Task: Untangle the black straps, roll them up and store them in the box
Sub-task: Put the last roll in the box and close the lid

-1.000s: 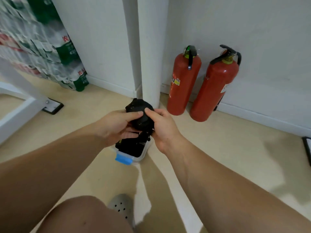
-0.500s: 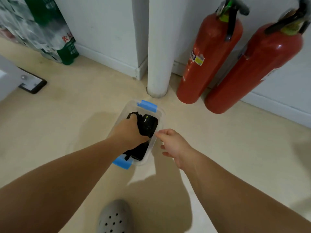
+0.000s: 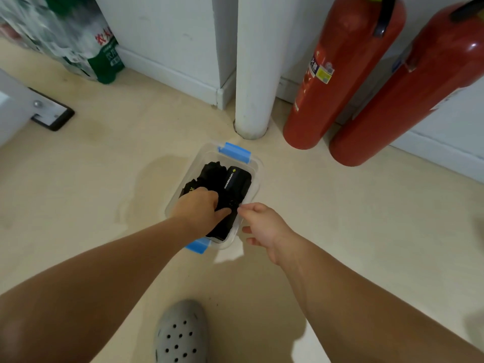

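Looks down from head height along two bare forearms to a pale beige floor (image 3: pixel 78 192). Shows a small clear plastic box (image 3: pixel 258 189), open-topped, with a blue clip (image 3: pixel 235 152) at its far end and another at its near end, standing on the floor just in front of a white round pipe (image 3: pixel 251 74). Inside the box: black straps (image 3: pixel 237 184), one rolled into a tight bundle with white lettering and a small yellow-green mark along the right side, others bunched looser at the far left. Reaches the left hand (image 3: pixel 199 209) down into the box, with fingers curled down round the straps near the middle and mostly hidden beneath the knuckles, thumb laid across the black roll. Holds the right hand (image 3: pixel 264 226) just outside the box's right wall, with forefinger and thumb drawn together at the rim and the other fingers loosely bent; cannot tell whether that pinch grips the rim, a strap end, or nothing. To the right of the pipe, two red fire extinguishers (image 3: pixel 340 74) (image 3: pixel 419 95) side by side against a white wall. At upper left, a shrink-wrapped pack of green-labelled water bottles (image 3: pixel 78 43). At far left, a white furniture leg on a black foot plate (image 3: pixel 53 116). At bottom centre, a grey perforated clog (image 3: pixel 180 334) on the floor between the forearms.
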